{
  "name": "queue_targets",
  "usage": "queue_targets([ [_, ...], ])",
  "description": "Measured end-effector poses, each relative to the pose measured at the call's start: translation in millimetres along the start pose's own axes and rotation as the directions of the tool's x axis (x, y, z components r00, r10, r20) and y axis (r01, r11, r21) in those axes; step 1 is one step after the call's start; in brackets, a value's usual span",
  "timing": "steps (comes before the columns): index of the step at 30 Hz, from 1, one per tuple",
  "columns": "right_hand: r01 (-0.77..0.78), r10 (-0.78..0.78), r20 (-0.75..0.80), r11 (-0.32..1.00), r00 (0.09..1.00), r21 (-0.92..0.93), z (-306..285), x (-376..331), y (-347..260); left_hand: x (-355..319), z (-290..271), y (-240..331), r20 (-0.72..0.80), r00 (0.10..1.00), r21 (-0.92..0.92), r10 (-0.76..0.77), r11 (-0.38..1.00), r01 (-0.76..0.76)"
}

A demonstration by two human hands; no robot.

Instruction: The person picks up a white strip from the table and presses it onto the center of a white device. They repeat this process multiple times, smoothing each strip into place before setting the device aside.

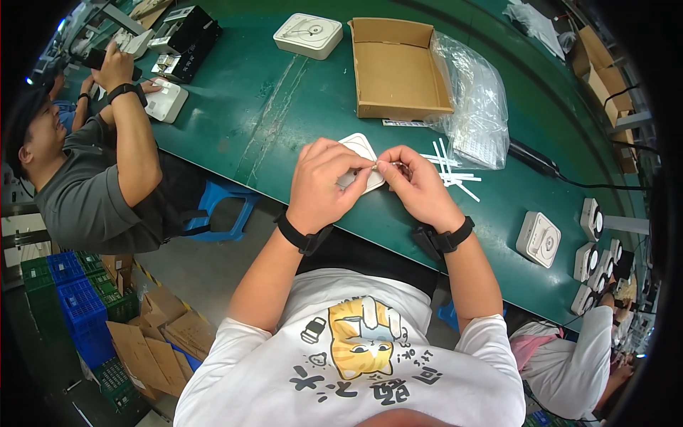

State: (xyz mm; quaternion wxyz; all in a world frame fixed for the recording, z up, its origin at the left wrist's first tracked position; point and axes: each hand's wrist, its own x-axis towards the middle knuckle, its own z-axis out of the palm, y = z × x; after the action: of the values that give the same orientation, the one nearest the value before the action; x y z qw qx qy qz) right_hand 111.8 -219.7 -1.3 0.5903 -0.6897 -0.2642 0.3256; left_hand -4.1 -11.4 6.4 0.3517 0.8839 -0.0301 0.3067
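Observation:
My left hand (324, 178) and my right hand (416, 186) meet above the near edge of the green table. Thumb and forefinger of each are pinched together, fingertip to fingertip, around something too small to make out. Just under them lies a white square casing with rounded corners (361, 144), partly covered by my fingers. Several narrow white strips (464, 177) are scattered beside my right hand.
Beyond my hands stand an open cardboard box (398, 60) and a clear plastic bag (478, 107). A black corded tool (533, 158) lies to the right. White casings rest at the back (308, 35) and right (538, 240). Co-workers sit on both sides.

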Motion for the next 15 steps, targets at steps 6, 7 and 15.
queue_targets([
  [6,-0.002,0.003,-0.016,0.999,1.000,0.034,8.9,2.9,2.7,-1.7,1.9,0.0,-0.020,1.000,0.007,-0.021,1.000,0.021],
  [7,0.020,-0.019,-0.033,0.999,0.999,0.040,10.0,3.8,3.4,-1.0,2.1,0.1,-0.025,1.000,0.008,-0.017,1.000,0.018],
  [15,0.058,-0.062,-0.042,0.995,0.997,-0.085,5.1,4.3,4.9,-1.5,5.1,0.9,-0.041,0.999,0.018,-0.029,0.999,0.030],
])
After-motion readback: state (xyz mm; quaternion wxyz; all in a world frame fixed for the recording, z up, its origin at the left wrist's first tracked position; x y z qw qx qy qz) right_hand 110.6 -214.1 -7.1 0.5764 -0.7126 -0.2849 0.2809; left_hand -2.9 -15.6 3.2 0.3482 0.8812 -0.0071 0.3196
